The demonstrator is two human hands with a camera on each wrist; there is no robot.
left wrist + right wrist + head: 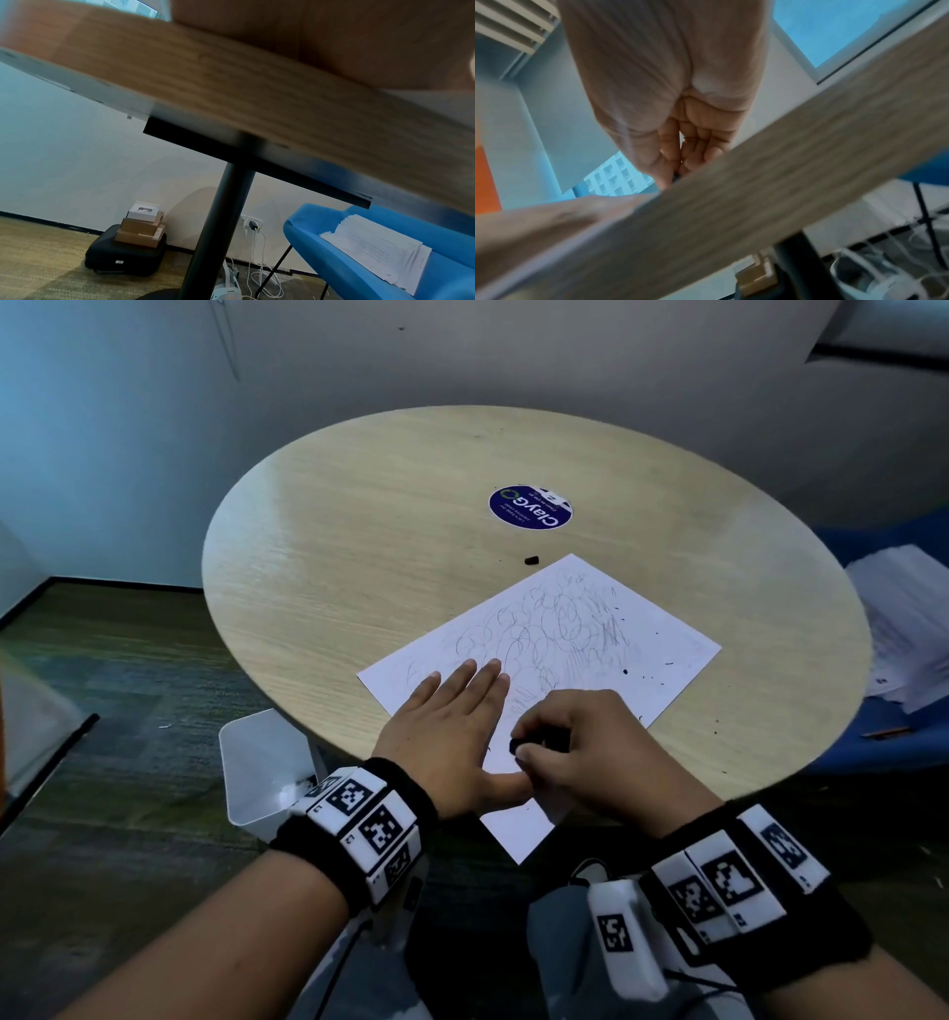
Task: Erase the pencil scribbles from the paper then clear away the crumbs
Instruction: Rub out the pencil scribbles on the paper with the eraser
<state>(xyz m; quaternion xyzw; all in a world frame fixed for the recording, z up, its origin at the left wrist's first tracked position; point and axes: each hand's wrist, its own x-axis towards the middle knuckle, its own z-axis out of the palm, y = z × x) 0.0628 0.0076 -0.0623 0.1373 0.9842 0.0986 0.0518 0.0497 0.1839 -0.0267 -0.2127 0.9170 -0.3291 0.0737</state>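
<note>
Right hand [575,742], which I have pinching a small black eraser [515,745] at the near corner of the white scribbled paper [662,644] on the round wooden desk [334,567], sits just beside my flat, straight-fingered left hand [452,737], and the remaining pencil scribbles [554,624] lie ahead toward the far corner.

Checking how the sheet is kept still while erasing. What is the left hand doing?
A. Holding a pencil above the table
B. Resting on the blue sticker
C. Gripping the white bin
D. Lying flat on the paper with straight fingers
D: the left hand lies flat on the paper, fingers straight, beside the right hand pinching the eraser.
</note>
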